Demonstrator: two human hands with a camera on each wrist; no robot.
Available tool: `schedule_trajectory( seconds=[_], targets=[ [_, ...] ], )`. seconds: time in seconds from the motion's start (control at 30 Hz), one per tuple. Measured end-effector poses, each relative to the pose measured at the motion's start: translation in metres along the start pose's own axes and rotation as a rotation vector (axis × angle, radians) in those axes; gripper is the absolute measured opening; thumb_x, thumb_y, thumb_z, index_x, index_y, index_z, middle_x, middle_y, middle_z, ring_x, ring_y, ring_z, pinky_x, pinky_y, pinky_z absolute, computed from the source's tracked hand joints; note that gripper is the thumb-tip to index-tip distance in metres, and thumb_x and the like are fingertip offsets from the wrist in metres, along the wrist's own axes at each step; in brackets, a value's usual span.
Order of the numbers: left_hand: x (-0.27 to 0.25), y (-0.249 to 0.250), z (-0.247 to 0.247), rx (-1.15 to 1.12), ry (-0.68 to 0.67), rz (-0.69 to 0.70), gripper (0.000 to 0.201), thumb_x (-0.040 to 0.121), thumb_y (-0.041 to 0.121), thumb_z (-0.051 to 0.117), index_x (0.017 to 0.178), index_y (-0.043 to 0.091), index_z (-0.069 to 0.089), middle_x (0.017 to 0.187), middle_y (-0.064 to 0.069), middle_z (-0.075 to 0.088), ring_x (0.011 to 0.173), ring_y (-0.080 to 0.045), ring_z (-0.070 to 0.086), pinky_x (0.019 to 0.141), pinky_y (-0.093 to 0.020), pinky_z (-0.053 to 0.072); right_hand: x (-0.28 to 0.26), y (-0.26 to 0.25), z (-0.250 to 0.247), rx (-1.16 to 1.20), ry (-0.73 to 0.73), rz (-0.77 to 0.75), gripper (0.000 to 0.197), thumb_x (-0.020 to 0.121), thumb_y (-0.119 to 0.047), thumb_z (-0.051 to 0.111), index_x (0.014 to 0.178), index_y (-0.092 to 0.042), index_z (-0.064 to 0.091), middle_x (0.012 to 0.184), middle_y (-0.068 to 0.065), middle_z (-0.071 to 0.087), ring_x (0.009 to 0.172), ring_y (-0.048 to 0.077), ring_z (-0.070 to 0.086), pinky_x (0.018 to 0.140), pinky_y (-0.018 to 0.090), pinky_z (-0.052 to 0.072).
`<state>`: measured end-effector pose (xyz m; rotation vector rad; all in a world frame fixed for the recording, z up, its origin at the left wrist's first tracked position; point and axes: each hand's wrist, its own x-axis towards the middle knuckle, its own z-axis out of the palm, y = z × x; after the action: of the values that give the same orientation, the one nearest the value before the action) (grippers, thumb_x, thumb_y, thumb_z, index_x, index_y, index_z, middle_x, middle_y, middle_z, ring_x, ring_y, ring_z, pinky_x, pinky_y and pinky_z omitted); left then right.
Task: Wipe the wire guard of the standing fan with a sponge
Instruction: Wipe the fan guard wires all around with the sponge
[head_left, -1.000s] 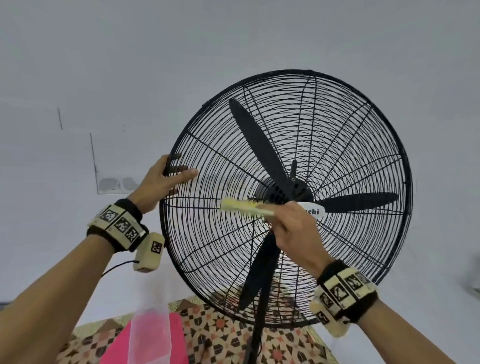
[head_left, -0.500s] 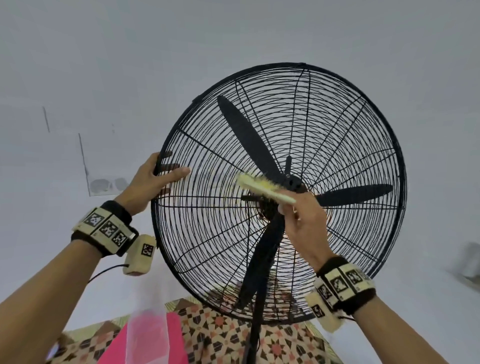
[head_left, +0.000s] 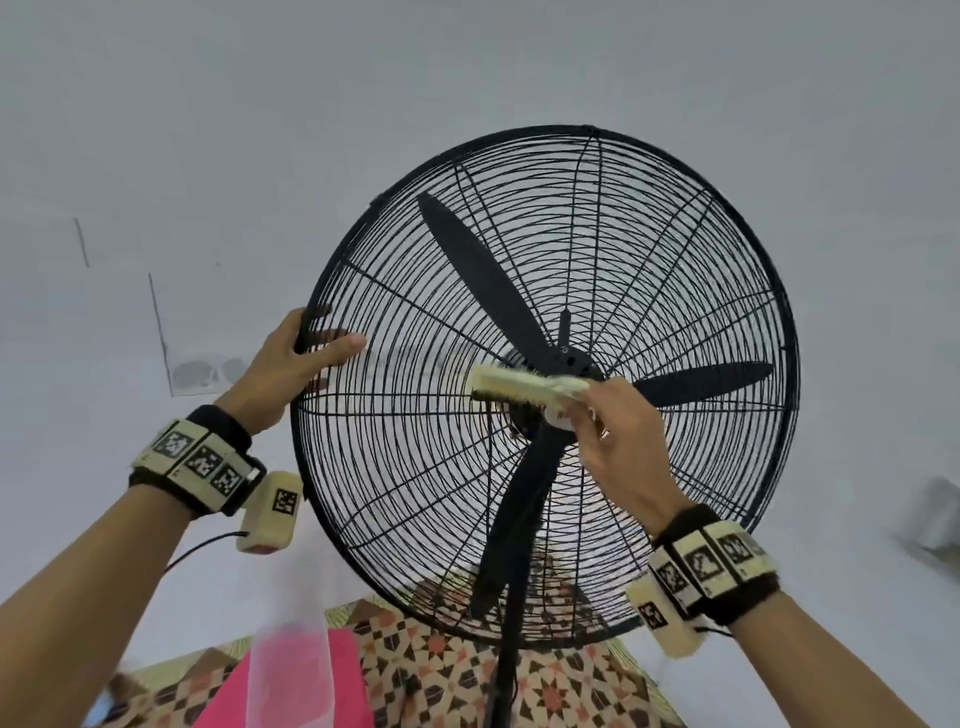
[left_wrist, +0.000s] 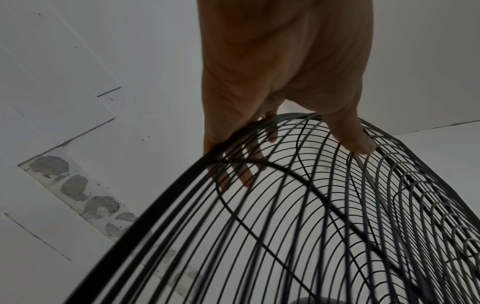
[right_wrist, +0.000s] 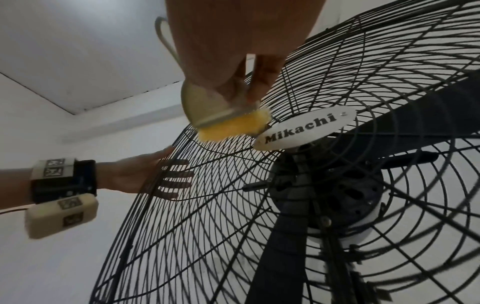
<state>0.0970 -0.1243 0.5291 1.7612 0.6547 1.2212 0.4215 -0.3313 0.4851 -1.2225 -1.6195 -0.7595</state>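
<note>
The standing fan's black wire guard (head_left: 649, 249) fills the middle of the head view, with three black blades (head_left: 483, 275) behind it. My left hand (head_left: 291, 364) grips the guard's left rim, thumb on the front wires and fingers behind the mesh (left_wrist: 285, 205). The left wrist view shows that hand (left_wrist: 280, 72) from behind. My right hand (head_left: 618, 441) holds a yellow sponge (head_left: 524, 387) flat against the front wires just left of the hub. In the right wrist view the sponge (right_wrist: 228, 127) touches the wires beside the white Mikachi badge (right_wrist: 303, 127).
The fan's black pole (head_left: 506, 649) runs down to a patterned floor (head_left: 441, 670). A pink object (head_left: 353, 675) with a blurred translucent thing in front of it lies at the bottom left. A white wall stands behind the fan. A grey blurred object (head_left: 940, 514) sits at the far right.
My right hand has slid the sponge across the wires from left of the hub toward the hub. My left hand has kept its grip on the rim.
</note>
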Motion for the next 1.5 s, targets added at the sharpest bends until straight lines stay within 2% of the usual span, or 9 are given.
schedule_trajectory(
  seconds=[0.07,0.23,0.5,0.73,0.9,1.1,1.23,1.37,1.5],
  targets=[
    [-0.001,0.0,0.001,0.0,0.001,-0.001,0.092,0.055,0.073,0.088,0.132,0.036,0.055,0.126,-0.001,0.069,0.111,-0.019,0.072,0.1,-0.052,0.055,-0.002,-0.002,0.004,0.009,0.083,0.064,0.035,0.09,0.006,0.071,0.123,-0.005,0.069,0.093,0.0,0.062,0.087,-0.013,0.052,0.07,0.005,0.045],
    [-0.003,0.003,0.0,0.019,0.0,-0.002,0.095,0.05,0.08,0.087,0.129,0.04,0.055,0.126,-0.001,0.069,0.113,-0.021,0.071,0.1,-0.054,0.054,-0.029,-0.004,0.009,-0.017,-0.11,-0.025,0.039,0.093,-0.007,0.068,0.131,-0.018,0.066,0.098,0.0,0.068,0.08,0.007,0.049,0.064,0.021,0.047],
    [-0.002,0.002,0.0,0.042,-0.009,0.0,0.11,0.047,0.082,0.087,0.14,0.033,0.05,0.13,-0.002,0.067,0.114,-0.02,0.07,0.1,-0.052,0.054,-0.036,0.011,0.008,-0.064,0.007,0.04,0.046,0.09,0.002,0.062,0.13,-0.019,0.065,0.11,0.002,0.066,0.089,0.001,0.045,0.073,0.005,0.04],
    [-0.001,0.001,-0.002,0.027,-0.013,-0.015,0.101,0.053,0.077,0.088,0.139,0.036,0.052,0.129,-0.003,0.069,0.114,-0.021,0.071,0.102,-0.055,0.053,-0.015,0.001,-0.001,-0.006,0.113,0.037,0.032,0.098,-0.016,0.056,0.128,-0.015,0.065,0.101,-0.007,0.066,0.081,0.015,0.056,0.065,0.022,0.049],
    [-0.001,0.002,-0.001,0.018,-0.01,-0.015,0.105,0.046,0.08,0.088,0.135,0.037,0.053,0.129,-0.003,0.068,0.113,-0.019,0.071,0.1,-0.051,0.055,-0.037,-0.001,0.002,-0.013,-0.094,0.0,0.033,0.094,-0.01,0.065,0.126,-0.013,0.068,0.104,0.002,0.073,0.082,0.016,0.058,0.064,0.04,0.058],
    [0.0,0.001,0.0,0.031,-0.005,-0.009,0.108,0.05,0.079,0.088,0.14,0.032,0.052,0.129,-0.001,0.068,0.113,-0.019,0.071,0.102,-0.052,0.053,-0.026,0.004,0.0,-0.018,0.08,0.114,0.032,0.095,-0.005,0.065,0.126,-0.012,0.069,0.1,-0.001,0.066,0.08,0.007,0.051,0.07,0.006,0.039],
    [-0.001,-0.002,-0.001,0.014,0.006,-0.006,0.091,0.063,0.069,0.088,0.138,0.032,0.052,0.13,0.0,0.068,0.117,-0.022,0.068,0.11,-0.056,0.047,-0.04,-0.001,0.002,-0.07,-0.122,0.065,0.031,0.094,-0.009,0.069,0.125,-0.009,0.069,0.096,0.006,0.071,0.08,0.017,0.058,0.066,0.028,0.055],
    [-0.001,-0.007,-0.002,0.012,0.004,-0.003,0.086,0.072,0.061,0.086,0.141,0.024,0.051,0.13,-0.003,0.067,0.121,-0.024,0.066,0.111,-0.058,0.047,-0.014,0.003,-0.003,-0.083,0.038,0.111,0.023,0.099,-0.011,0.064,0.119,-0.005,0.071,0.094,0.005,0.069,0.073,0.013,0.055,0.057,0.017,0.045],
    [0.0,-0.007,-0.002,0.008,0.006,-0.001,0.098,0.062,0.069,0.086,0.142,0.025,0.05,0.128,-0.001,0.067,0.119,-0.025,0.067,0.104,-0.061,0.052,-0.025,0.0,0.004,-0.073,-0.086,0.079,0.032,0.101,-0.027,0.052,0.116,-0.007,0.072,0.097,0.002,0.07,0.081,0.014,0.059,0.063,0.032,0.056]
  ],
)
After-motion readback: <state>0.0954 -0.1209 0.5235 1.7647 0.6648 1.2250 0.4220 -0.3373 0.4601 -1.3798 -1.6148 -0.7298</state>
